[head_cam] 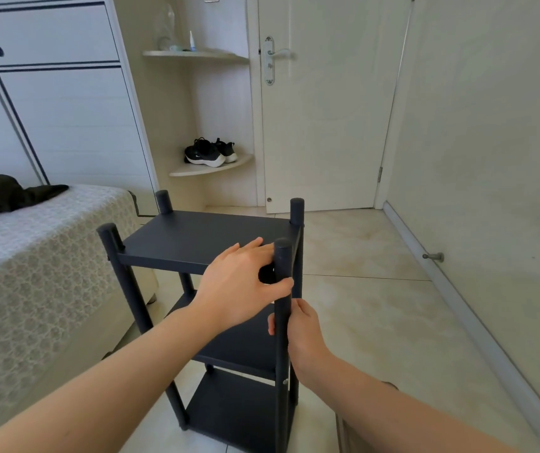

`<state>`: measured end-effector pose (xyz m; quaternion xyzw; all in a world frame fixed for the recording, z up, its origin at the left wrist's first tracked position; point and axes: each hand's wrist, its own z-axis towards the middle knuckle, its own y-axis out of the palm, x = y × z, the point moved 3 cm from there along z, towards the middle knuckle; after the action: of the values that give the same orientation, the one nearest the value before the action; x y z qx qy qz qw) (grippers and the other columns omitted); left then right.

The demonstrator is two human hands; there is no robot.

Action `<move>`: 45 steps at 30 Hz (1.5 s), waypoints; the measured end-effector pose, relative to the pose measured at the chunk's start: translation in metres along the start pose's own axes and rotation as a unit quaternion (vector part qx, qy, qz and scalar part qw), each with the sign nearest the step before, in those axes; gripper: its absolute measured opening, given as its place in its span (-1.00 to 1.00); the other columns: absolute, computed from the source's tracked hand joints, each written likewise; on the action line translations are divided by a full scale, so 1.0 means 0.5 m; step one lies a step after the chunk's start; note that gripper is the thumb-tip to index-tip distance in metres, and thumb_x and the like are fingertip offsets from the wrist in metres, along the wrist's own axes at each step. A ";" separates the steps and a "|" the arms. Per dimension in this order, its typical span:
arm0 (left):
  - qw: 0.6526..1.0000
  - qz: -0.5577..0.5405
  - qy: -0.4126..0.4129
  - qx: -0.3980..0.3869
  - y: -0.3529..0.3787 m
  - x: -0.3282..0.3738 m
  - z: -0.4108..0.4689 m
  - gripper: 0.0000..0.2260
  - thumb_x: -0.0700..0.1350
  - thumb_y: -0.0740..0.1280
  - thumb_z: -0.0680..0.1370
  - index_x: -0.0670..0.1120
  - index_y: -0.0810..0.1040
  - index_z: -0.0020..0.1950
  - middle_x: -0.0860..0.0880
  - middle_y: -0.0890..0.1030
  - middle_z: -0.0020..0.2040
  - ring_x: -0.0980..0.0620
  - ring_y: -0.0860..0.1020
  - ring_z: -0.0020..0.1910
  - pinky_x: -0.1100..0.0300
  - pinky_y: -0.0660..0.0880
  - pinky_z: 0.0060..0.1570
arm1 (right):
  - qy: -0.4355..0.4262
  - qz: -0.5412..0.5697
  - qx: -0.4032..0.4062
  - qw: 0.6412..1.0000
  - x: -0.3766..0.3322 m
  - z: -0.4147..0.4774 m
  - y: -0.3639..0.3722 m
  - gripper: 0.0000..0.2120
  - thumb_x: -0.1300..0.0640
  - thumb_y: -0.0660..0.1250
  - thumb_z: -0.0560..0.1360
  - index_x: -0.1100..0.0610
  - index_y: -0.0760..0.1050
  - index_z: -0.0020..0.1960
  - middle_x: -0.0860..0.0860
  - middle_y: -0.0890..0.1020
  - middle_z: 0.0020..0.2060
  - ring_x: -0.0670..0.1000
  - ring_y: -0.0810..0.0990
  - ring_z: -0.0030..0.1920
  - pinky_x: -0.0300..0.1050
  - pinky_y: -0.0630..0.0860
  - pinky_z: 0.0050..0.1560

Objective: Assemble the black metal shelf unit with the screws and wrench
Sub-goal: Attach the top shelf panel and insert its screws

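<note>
The black metal shelf unit [196,237] stands upright on the tiled floor, with three shelves and a round post at each corner. My left hand [242,282] lies on the top shelf's near right corner, fingers stretched over the shelf and thumb hooked round the near right post [282,354]. Lower on that same post, my right hand [304,335] grips it from the right, just below the top shelf. A small silver screw head [285,381] shows on the post at middle-shelf height. No wrench or loose screws are in view.
A bed [33,273] with a patterned cover stands close on the left, dark clothing [4,194] on it. Behind are a white door [320,125], a corner shelf with black sneakers [209,152] and a wardrobe [49,93]. A wall with a doorstop [433,256] runs along the right.
</note>
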<state>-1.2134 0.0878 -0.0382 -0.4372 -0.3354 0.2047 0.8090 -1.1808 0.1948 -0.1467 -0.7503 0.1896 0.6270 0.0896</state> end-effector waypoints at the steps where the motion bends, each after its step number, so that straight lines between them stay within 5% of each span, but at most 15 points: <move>1: 1.000 -0.005 -0.003 0.003 0.001 -0.002 0.002 -0.94 0.19 0.29 0.53 0.26 0.48 -0.06 0.24 0.62 0.20 0.18 0.23 0.54 0.23 0.03 0.43 | -0.005 0.002 0.002 1.000 0.000 0.003 0.001 -0.71 0.11 -0.03 0.70 0.17 0.43 0.01 0.06 0.55 -0.43 -0.03 0.48 -0.44 -0.15 0.44 -0.29; 13: 0.994 -0.076 -0.069 0.047 -0.027 -0.052 0.062 -0.86 0.07 0.38 0.54 0.10 0.64 0.05 0.12 0.70 0.05 0.10 0.26 0.55 -0.04 0.20 0.52 | -0.049 0.034 0.017 0.998 -0.042 0.064 0.039 -0.72 0.10 0.00 0.70 0.19 0.44 0.09 0.04 0.55 -0.42 -0.08 0.49 -0.45 -0.18 0.45 -0.27; 18: 0.984 -0.125 -0.113 0.057 -0.062 -0.093 0.089 -0.90 0.03 0.42 0.52 0.10 0.66 0.01 0.08 0.69 0.08 0.07 0.33 0.52 -0.12 0.41 0.37 | -0.048 0.051 0.005 0.998 -0.077 0.095 0.080 -0.71 0.10 -0.02 0.70 0.21 0.43 0.12 0.09 0.57 -0.36 -0.08 0.49 -0.43 -0.23 0.43 -0.29; 21: 0.977 -0.155 -0.129 0.071 -0.090 -0.117 0.100 -0.91 0.01 0.43 0.53 0.21 0.59 -0.12 0.14 0.62 -0.14 -0.08 0.50 0.36 -0.11 0.51 0.24 | -0.050 0.054 -0.010 0.997 -0.102 0.114 0.112 -0.71 0.08 -0.03 0.70 0.19 0.42 0.13 0.12 0.58 -0.33 -0.04 0.51 -0.39 -0.21 0.45 -0.27; 24: 0.971 -0.170 -0.140 0.096 -0.116 -0.151 0.108 -0.85 0.00 0.43 0.54 0.23 0.56 -0.19 0.23 0.60 -0.32 0.14 0.60 0.02 0.17 0.52 -0.04 | -0.063 0.039 -0.021 0.997 -0.129 0.131 0.142 -0.70 0.09 -0.04 0.70 0.20 0.41 0.14 0.12 0.58 -0.34 -0.02 0.51 -0.38 -0.18 0.45 -0.25; 26: 0.966 -0.175 -0.149 0.119 -0.135 -0.172 0.111 -0.94 0.01 0.44 0.54 0.17 0.63 -0.12 0.30 0.53 -0.43 0.26 0.51 -0.32 0.40 0.37 -0.30 | -0.073 0.027 -0.026 0.997 -0.147 0.141 0.163 -0.71 0.10 -0.03 0.69 0.20 0.42 0.14 0.11 0.59 -0.34 -0.02 0.52 -0.38 -0.17 0.46 -0.25; 29: 0.955 -0.193 -0.163 0.156 -0.161 -0.195 0.112 -0.91 0.01 0.44 0.53 0.05 0.70 -0.01 0.26 0.48 -0.49 0.25 0.44 -0.47 0.41 0.29 -0.43 | -0.086 0.013 -0.034 0.996 -0.172 0.153 0.193 -0.73 0.10 -0.01 0.68 0.19 0.42 0.13 0.11 0.60 -0.35 -0.01 0.51 -0.39 -0.15 0.45 -0.26; 37: 0.919 -0.245 -0.200 0.237 -0.216 -0.239 0.113 -0.95 0.06 0.46 0.50 0.13 0.69 -0.14 0.20 0.51 -0.44 0.11 0.44 -0.36 0.16 0.41 -0.24 | -0.136 -0.024 -0.065 0.988 -0.244 0.174 0.260 -0.74 0.13 -0.02 0.69 0.20 0.42 0.11 0.17 0.59 -0.27 -0.06 0.52 -0.44 -0.29 0.47 -0.42; 41: 0.899 -0.274 -0.212 0.268 -0.234 -0.248 0.105 -0.92 0.06 0.47 0.48 0.24 0.64 -0.19 0.18 0.70 -0.19 0.14 0.63 -0.08 0.17 0.50 -0.06 | -0.164 -0.055 -0.075 0.982 -0.272 0.174 0.280 -0.73 0.13 -0.01 0.69 0.23 0.42 0.14 0.19 0.59 -0.21 -0.09 0.53 -0.46 -0.33 0.44 -0.44; 45: 0.874 -0.317 -0.228 0.290 -0.233 -0.263 0.091 -0.93 0.04 0.47 0.48 0.22 0.66 -0.18 0.23 0.70 -0.17 0.17 0.63 -0.02 0.26 0.46 -0.09 | -0.185 -0.094 -0.082 0.975 -0.285 0.169 0.291 -0.75 0.13 0.01 0.70 0.20 0.43 0.12 0.20 0.60 -0.16 -0.07 0.55 -0.40 -0.34 0.45 -0.42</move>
<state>-1.3328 -0.0306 0.0302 0.0056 -0.5571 0.1189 0.8219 -1.3354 0.1178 -0.0096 -0.6403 0.0462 0.7573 0.1200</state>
